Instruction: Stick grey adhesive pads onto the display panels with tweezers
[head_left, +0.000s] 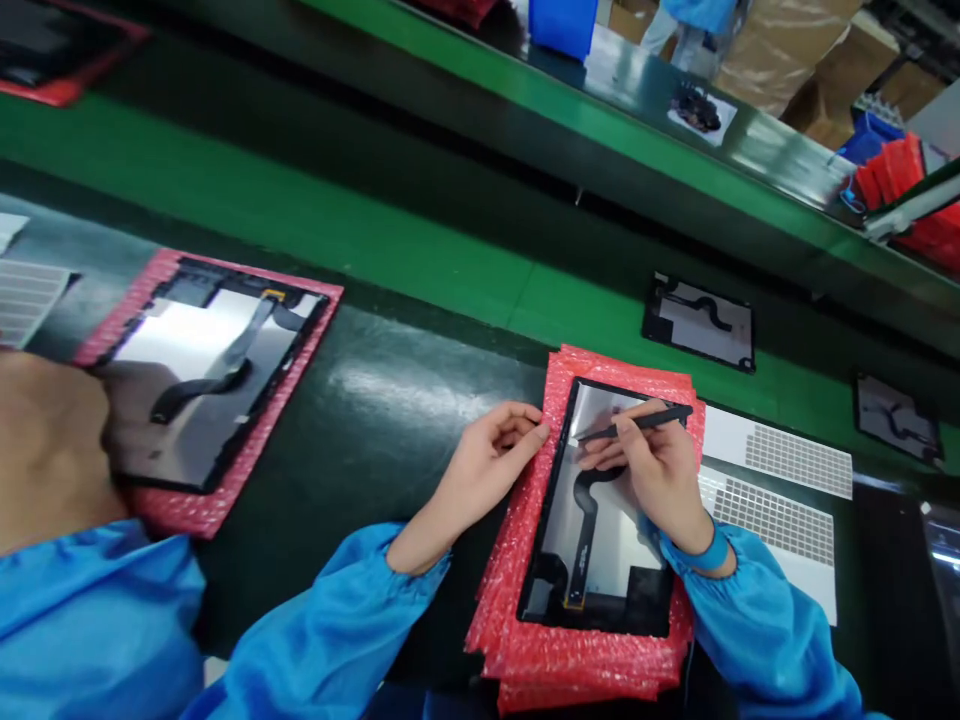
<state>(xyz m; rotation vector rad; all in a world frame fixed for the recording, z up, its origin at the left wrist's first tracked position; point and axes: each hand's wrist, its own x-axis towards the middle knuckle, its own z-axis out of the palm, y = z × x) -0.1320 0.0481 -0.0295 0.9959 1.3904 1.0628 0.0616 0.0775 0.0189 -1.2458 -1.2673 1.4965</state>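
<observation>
A tablet screen panel [611,545] lies back side up on a stack of red bubble-wrap bags [517,590]. A dark flex cable [586,525] curves across its silvery back. In my right hand [664,470] is a pair of black tweezers [637,424], the tip down at a small pale patch near the panel's upper left edge. My left hand [499,460] rests at the left edge of the stack, thumb and fingers curled close together by the bag's rim. Whether anything is pinched there is hidden.
Sheets of small stickers [795,460] lie right of the stack. More panels [701,320] rest on the green surface [480,280] beyond. At left, a co-worker's arm [90,590] is near another panel [217,380] on a pink bubble bag. A raised shelf [630,110] runs along the back.
</observation>
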